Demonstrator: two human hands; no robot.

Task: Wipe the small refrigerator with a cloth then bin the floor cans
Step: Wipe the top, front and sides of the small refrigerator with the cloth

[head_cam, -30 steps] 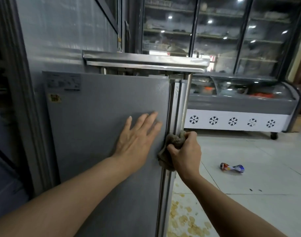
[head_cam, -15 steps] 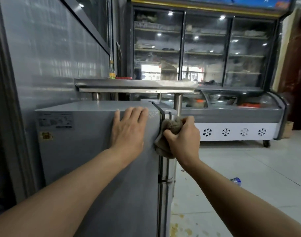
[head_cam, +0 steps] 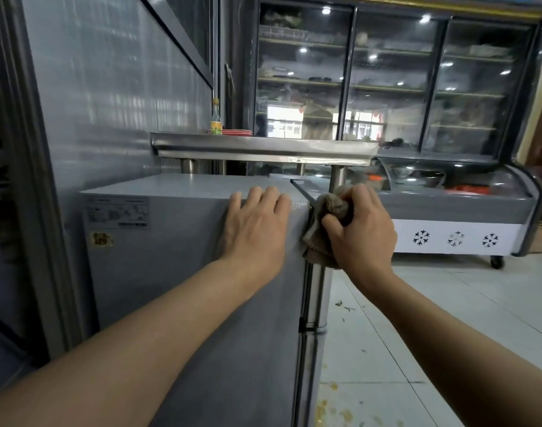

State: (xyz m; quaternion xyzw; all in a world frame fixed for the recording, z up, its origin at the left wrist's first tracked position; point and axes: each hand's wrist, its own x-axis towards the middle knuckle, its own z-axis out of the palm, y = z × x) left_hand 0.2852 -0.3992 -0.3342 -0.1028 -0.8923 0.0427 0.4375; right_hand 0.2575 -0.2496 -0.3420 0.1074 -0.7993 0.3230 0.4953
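The left hand (head_cam: 254,229) lies flat, fingers extended, on the small refrigerator (head_cam: 177,272). The right hand (head_cam: 360,231) has its fingers curled tightly around a brown cloth (head_cam: 326,217) at the refrigerator's top corner.

Left hand (head_cam: 257,226) lies flat, fingers together; right hand (head_cam: 360,229) is fisted, both arms outstretched.

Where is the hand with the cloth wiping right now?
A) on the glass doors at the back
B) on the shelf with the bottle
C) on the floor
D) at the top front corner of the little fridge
D: the right hand presses the bunched cloth against the upper front corner of the small refrigerator.
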